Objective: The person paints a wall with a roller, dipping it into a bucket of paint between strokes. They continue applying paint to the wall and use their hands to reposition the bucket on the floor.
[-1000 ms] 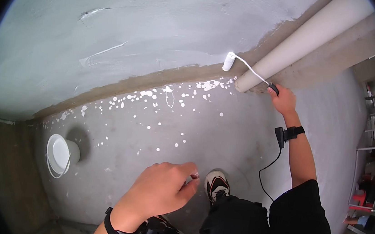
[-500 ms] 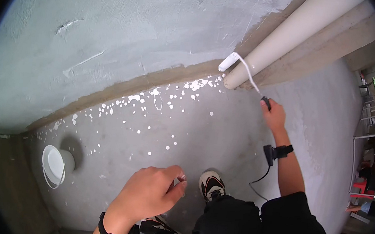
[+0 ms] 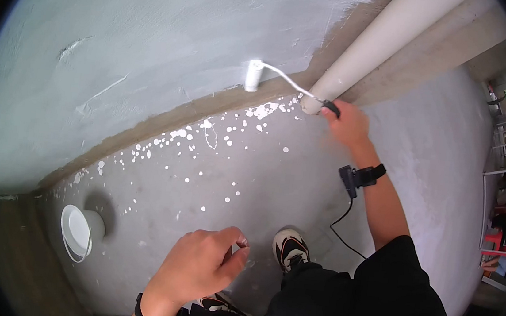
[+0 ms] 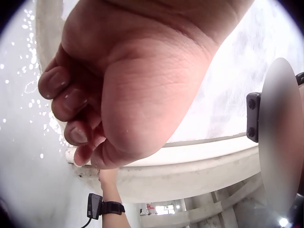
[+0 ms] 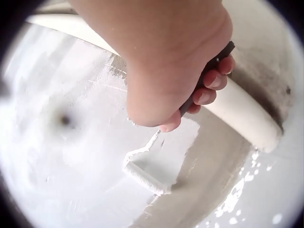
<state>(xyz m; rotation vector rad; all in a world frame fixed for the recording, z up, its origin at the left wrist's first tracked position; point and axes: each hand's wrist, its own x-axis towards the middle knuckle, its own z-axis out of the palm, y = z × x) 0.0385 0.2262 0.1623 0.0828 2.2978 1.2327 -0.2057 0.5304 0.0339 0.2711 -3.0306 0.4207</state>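
A small paint roller (image 3: 253,75) with a white sleeve and a bent, paint-coated rod is at the lower part of the wall (image 3: 155,30), just above its bare brownish strip. My right hand (image 3: 350,126) grips its black handle (image 5: 202,83); in the right wrist view the fingers wrap round it, and the roller sleeve (image 5: 145,177) lies along the painted surface beside the bare strip. My left hand (image 3: 200,265) hovers over the floor in front of my body, fingers loosely curled and holding nothing. In the left wrist view, its palm (image 4: 137,90) hides much of the scene.
A white bucket (image 3: 95,226) with a wire handle and white contents stands at the left on the grey floor (image 3: 274,191). White paint spots lie along the wall's foot. A thick pale pipe (image 3: 382,42) runs down the corner. My shoe (image 3: 290,248) is below.
The roller swung beside the pipe half a second ago and is now farther left along the wall's lower edge. My right hand moved left and up with it. My left hand stays nearly still.
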